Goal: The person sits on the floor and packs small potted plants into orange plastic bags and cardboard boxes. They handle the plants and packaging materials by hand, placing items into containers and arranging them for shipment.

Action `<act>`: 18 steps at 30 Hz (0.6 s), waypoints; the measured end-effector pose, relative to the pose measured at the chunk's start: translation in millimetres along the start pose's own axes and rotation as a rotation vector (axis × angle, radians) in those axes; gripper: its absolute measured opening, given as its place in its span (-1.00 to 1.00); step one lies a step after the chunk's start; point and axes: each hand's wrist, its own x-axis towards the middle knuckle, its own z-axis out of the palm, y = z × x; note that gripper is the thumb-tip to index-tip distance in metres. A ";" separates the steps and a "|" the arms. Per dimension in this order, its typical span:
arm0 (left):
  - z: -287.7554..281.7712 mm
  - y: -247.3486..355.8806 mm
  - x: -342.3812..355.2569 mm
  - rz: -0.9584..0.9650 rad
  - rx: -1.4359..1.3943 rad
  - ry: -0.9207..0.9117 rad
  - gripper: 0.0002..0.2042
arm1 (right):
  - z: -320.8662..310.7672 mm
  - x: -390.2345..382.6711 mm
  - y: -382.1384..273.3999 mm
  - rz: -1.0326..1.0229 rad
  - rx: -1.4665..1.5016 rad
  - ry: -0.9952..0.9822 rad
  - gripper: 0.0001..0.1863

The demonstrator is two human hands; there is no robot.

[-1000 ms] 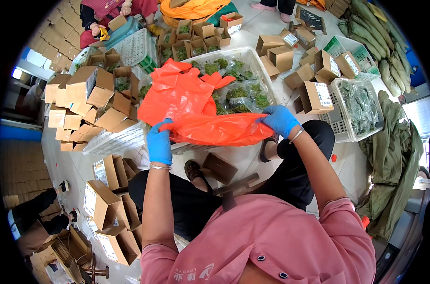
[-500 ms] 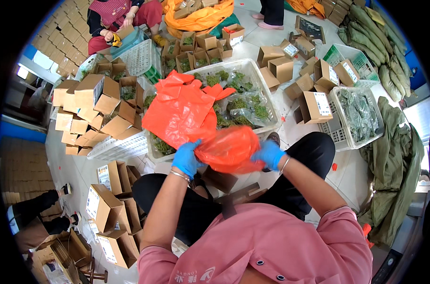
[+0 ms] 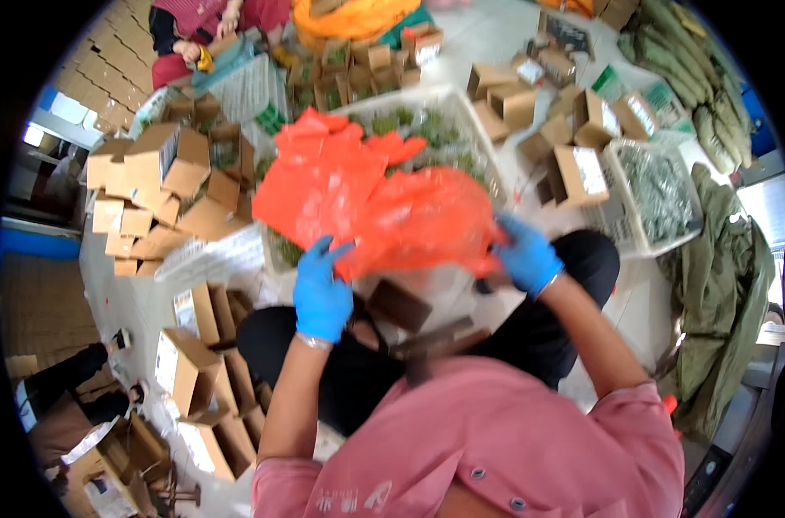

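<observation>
Red bag (image 3: 440,216), bunched a half-second earlier, now spreads wider between left hand (image 3: 323,295) and right hand (image 3: 528,256), each pinching its edge, leaving the film drawn out.

I see the left hand (image 3: 323,298) and right hand (image 3: 527,257), both blue-gloved, pinching a red bag (image 3: 435,216) at opposite sides, its film blurred. Beyond, I make out red sheets (image 3: 315,203) lying over a crate (image 3: 489,160) of greens (image 3: 440,129). Cartons (image 3: 185,367) stand left; a co-worker (image 3: 181,26) is at upper left.
</observation>
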 end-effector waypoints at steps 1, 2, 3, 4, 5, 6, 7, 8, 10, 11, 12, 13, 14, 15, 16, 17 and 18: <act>6.5 -1.9 -5.2 -0.113 -0.271 0.051 -0.64 | -0.3 -7.8 -3.1 0.073 0.114 -0.058 -0.45; 3.6 1.2 2.4 -0.227 -0.487 -0.001 -0.68 | -9.9 4.6 -12.3 0.104 0.217 -0.081 -0.44; -5.8 10.3 5.4 -0.356 -0.704 -0.060 -0.72 | -17.2 9.0 -20.9 0.142 0.317 -0.117 -0.44; -13.5 17.6 8.7 -0.483 -0.921 -0.121 -0.75 | -20.2 10.5 -27.7 0.148 0.304 -0.123 -0.45; -20.5 19.8 12.4 -0.471 -0.762 -0.108 -0.87 | -22.8 13.6 -36.3 0.146 0.289 -0.131 -0.46; -29.5 29.7 17.3 -0.463 -0.881 -0.137 -0.87 | -23.5 13.0 -38.3 0.157 0.275 -0.134 -0.48; -42.0 42.9 22.6 -0.454 -1.000 -0.167 -0.87 | -24.4 10.6 -37.7 0.164 0.386 -0.099 -0.51; -49.0 50.3 23.8 -0.447 -1.117 -0.197 -0.86 | -22.5 5.1 -36.6 0.188 0.343 -0.121 -0.52; -46.6 46.6 20.0 -0.461 -1.032 -0.626 -0.84 | -15.3 -8.2 -30.7 0.238 0.258 -0.165 -0.54; -37.9 49.8 16.3 -0.513 -0.963 -0.845 -0.83 | -6.3 -9.2 -25.3 0.031 -0.141 -0.300 -0.55; -33.4 52.9 14.5 -0.561 -0.882 -1.063 -0.82 | -5.9 -8.9 -22.6 0.010 -0.489 -0.693 -0.50; -36.0 53.8 14.5 -0.583 -0.992 -1.066 -0.79 | -4.0 -12.1 -14.3 -0.062 -0.465 -0.885 -0.44; -41.2 55.6 16.0 -0.608 -1.104 -1.075 -0.77 | -5.1 -14.6 -17.9 -0.128 -0.434 -1.079 -0.38; -43.9 54.2 17.8 -0.634 -1.216 -1.082 -0.74 | -12.3 -11.6 -20.2 -0.009 -0.232 -0.979 -0.32; -42.7 49.3 22.7 -0.582 -1.261 -1.007 -0.69 | -21.9 -4.3 -23.7 0.106 -0.034 -0.871 -0.25; -43.0 45.8 26.2 -0.531 -1.302 -0.929 -0.63 | -30.4 10.1 -29.7 0.134 0.071 -0.730 -0.21; -46.3 48.2 36.3 -0.602 -1.264 -0.957 -0.61 | -32.4 25.3 -28.6 0.169 0.270 -0.544 -0.25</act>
